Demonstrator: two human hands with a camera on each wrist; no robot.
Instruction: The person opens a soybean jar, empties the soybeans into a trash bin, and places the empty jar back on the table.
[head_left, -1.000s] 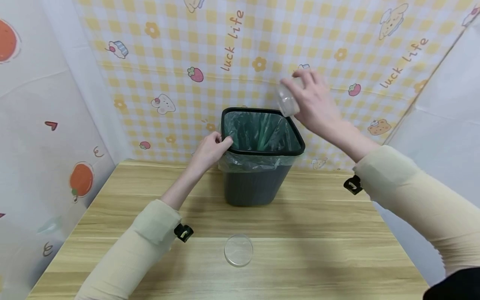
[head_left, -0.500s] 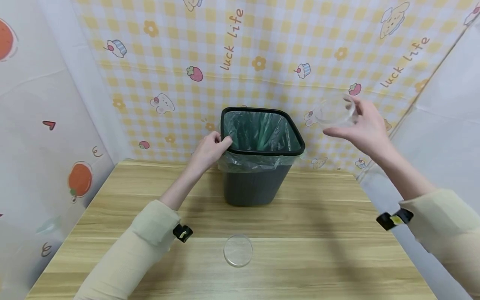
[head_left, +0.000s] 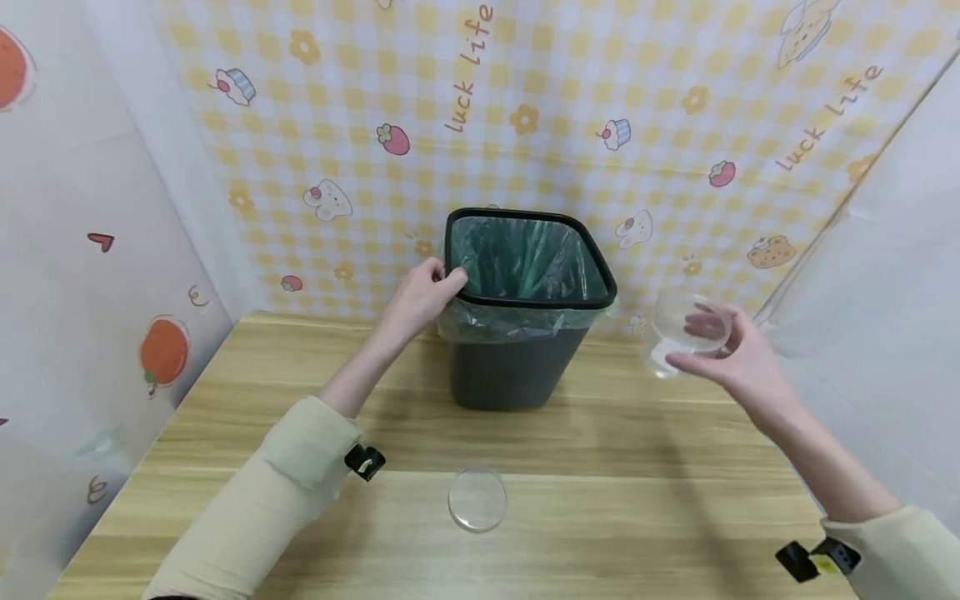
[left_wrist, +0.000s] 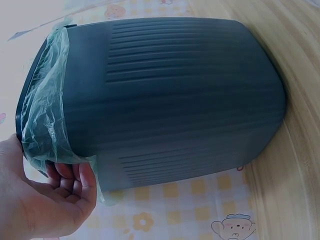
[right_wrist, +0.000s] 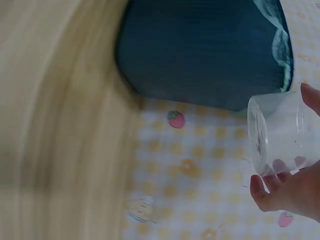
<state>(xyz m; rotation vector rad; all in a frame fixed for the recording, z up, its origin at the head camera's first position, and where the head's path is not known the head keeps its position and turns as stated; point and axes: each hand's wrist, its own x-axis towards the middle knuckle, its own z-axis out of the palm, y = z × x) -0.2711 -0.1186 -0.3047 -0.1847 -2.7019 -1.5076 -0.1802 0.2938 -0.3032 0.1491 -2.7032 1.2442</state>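
Note:
A dark grey bin (head_left: 517, 367) with a green plastic liner (head_left: 525, 267) stands at the back of the wooden table (head_left: 637, 500). My left hand (head_left: 422, 298) grips the bin's left rim and liner; the left wrist view shows its fingers (left_wrist: 70, 175) curled under the liner edge on the bin (left_wrist: 180, 100). My right hand (head_left: 731, 354) holds a clear plastic cup (head_left: 686, 329) to the right of the bin, just above the table. In the right wrist view the cup (right_wrist: 277, 132) lies on its side in my fingers (right_wrist: 280, 187). A clear round lid (head_left: 477, 498) lies on the table in front.
Patterned yellow checked sheets (head_left: 525, 108) hang behind the table, and white printed sheets close in the left (head_left: 90, 250) and right (head_left: 885, 292) sides. The table's front half holds only the lid.
My right hand has carried the cup from above the bin's right rim out to the right and down towards the table. The left hand has stayed on the bin's rim.

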